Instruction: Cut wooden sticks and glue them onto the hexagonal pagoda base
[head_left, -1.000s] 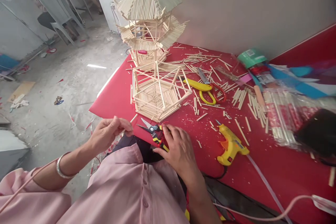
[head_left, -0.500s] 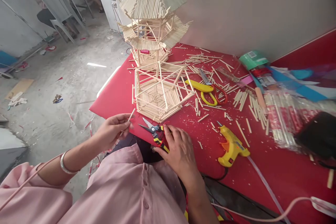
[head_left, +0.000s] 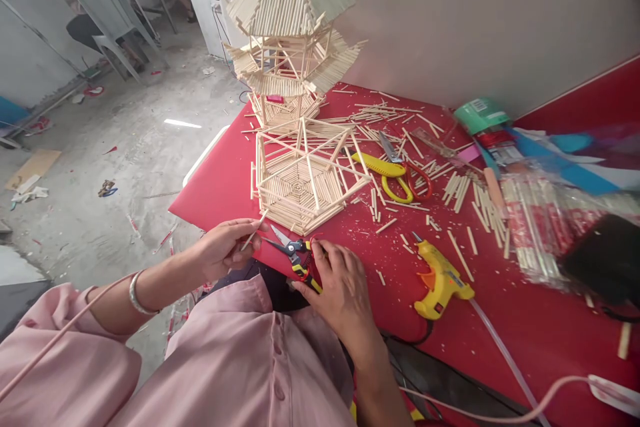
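Between the fingers of my left hand [head_left: 227, 247] is a short thin wooden stick [head_left: 255, 229], its tip pointing up and right. My right hand [head_left: 343, 283] is wrapped round the yellow and black handles of pruning shears [head_left: 293, 248]; their blades are apart and point left, close to the stick. Just beyond my hands stands a six-sided stick frame [head_left: 305, 187] with a ringed stick floor. Behind it rises a pagoda model [head_left: 295, 33] of the same sticks, with two tiers of roof.
On the red table [head_left: 215, 180] lie a yellow glue gun [head_left: 440, 280], yellow-handled scissors [head_left: 387, 170], many loose sticks [head_left: 385, 113] and bagged sticks [head_left: 537, 227]. A green tape roll [head_left: 480, 117] stands near the wall. A pink cable [head_left: 555, 387] crosses the front right. Beyond the floor is a grey chair [head_left: 95, 7].
My left hand has moved slightly right, bringing the stick closer to the shears' blades. My right hand has stayed nearly still on the handles.
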`<action>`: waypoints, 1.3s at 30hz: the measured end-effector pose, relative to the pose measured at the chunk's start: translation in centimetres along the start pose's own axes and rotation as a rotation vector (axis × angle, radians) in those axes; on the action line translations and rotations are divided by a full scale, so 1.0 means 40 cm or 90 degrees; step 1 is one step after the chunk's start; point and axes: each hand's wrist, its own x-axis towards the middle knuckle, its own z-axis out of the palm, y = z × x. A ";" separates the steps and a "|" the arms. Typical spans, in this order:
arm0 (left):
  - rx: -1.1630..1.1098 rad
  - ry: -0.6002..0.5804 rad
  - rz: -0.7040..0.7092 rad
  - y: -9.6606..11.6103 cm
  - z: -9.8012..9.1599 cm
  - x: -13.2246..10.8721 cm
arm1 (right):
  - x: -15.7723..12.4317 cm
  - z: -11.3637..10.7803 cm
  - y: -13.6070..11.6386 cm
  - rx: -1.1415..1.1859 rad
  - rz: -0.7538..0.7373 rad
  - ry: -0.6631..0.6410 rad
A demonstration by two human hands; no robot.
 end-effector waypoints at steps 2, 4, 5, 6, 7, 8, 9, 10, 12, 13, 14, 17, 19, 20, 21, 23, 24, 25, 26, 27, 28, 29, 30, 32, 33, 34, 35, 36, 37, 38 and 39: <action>-0.003 -0.007 -0.001 0.001 0.005 0.002 | 0.000 0.001 0.000 -0.001 -0.002 0.004; 0.000 -0.007 -0.002 0.001 0.008 0.005 | -0.001 0.001 0.001 -0.001 -0.003 0.010; 0.000 -0.006 -0.004 0.001 0.008 0.006 | -0.001 0.001 0.001 -0.001 -0.004 0.013; 0.000 -0.005 -0.007 0.001 0.009 0.007 | -0.001 0.001 0.001 -0.001 -0.004 0.014; -0.002 -0.004 -0.009 0.001 0.009 0.008 | -0.001 0.001 0.001 -0.002 -0.006 0.014; -0.006 -0.003 -0.011 0.001 0.009 0.009 | -0.001 0.001 0.001 -0.004 -0.007 0.012; -0.008 -0.002 -0.013 0.001 0.010 0.009 | -0.001 0.001 0.002 -0.006 -0.007 0.010; -0.009 -0.001 -0.014 0.000 0.011 0.010 | -0.001 0.001 0.002 -0.009 -0.008 0.008; -0.009 0.002 -0.014 0.000 0.012 0.009 | -0.001 0.001 0.002 -0.012 -0.006 0.006; -0.009 0.004 -0.014 0.001 0.013 0.009 | -0.001 0.002 0.003 -0.012 -0.005 0.006; -0.010 0.006 -0.012 0.001 0.015 0.009 | -0.001 0.002 0.003 -0.011 -0.004 0.004; -0.010 0.016 -0.017 0.001 0.021 0.010 | -0.001 0.002 0.002 -0.008 0.000 -0.006; -0.008 0.025 -0.019 0.002 0.026 0.010 | -0.001 0.000 0.002 -0.008 0.001 -0.012; -0.008 0.027 -0.018 0.004 0.029 0.010 | -0.001 -0.001 0.001 -0.009 0.001 -0.012; -0.008 0.027 -0.017 0.005 0.031 0.009 | 0.000 -0.002 0.001 -0.010 0.000 -0.011; -0.006 0.019 -0.019 0.008 0.035 0.008 | 0.000 -0.003 0.000 -0.014 -0.003 -0.005; -0.004 0.015 -0.022 0.010 0.035 0.008 | -0.001 -0.003 0.001 -0.016 -0.004 -0.002; 0.000 0.012 -0.025 0.011 0.035 0.008 | -0.001 -0.002 0.001 -0.018 -0.006 0.002; 0.003 0.009 -0.027 0.012 0.034 0.008 | -0.002 0.000 0.003 -0.020 -0.008 0.005; 0.006 0.007 -0.029 0.012 0.032 0.009 | -0.004 0.003 0.004 -0.023 -0.011 0.009; 0.009 0.003 -0.031 0.011 0.031 0.010 | -0.005 0.005 0.006 -0.026 -0.014 0.014; 0.012 -0.003 -0.035 0.011 0.028 0.011 | -0.006 0.008 0.007 -0.029 -0.017 0.019; 0.016 -0.008 -0.041 0.010 0.026 0.012 | -0.008 0.011 0.009 -0.031 -0.020 0.023; 0.023 -0.014 -0.050 0.007 0.023 0.013 | -0.009 0.014 0.012 -0.032 -0.025 0.030; 0.025 -0.013 -0.052 0.005 0.021 0.013 | -0.009 0.014 0.012 -0.031 -0.027 0.031; 0.026 -0.013 -0.052 0.004 0.020 0.013 | -0.008 0.014 0.013 -0.029 -0.030 0.032; 0.025 -0.014 -0.051 0.002 0.018 0.013 | -0.008 0.013 0.013 -0.028 -0.034 0.032; 0.025 -0.016 -0.049 0.000 0.017 0.013 | -0.007 0.012 0.013 -0.028 -0.037 0.032; 0.024 -0.020 -0.047 -0.001 0.016 0.014 | -0.007 0.012 0.014 -0.030 -0.040 0.031; 0.025 -0.023 -0.045 -0.002 0.015 0.014 | -0.007 0.012 0.014 -0.032 -0.042 0.030; 0.026 -0.025 -0.045 -0.003 0.014 0.015 | -0.007 0.012 0.015 -0.034 -0.045 0.029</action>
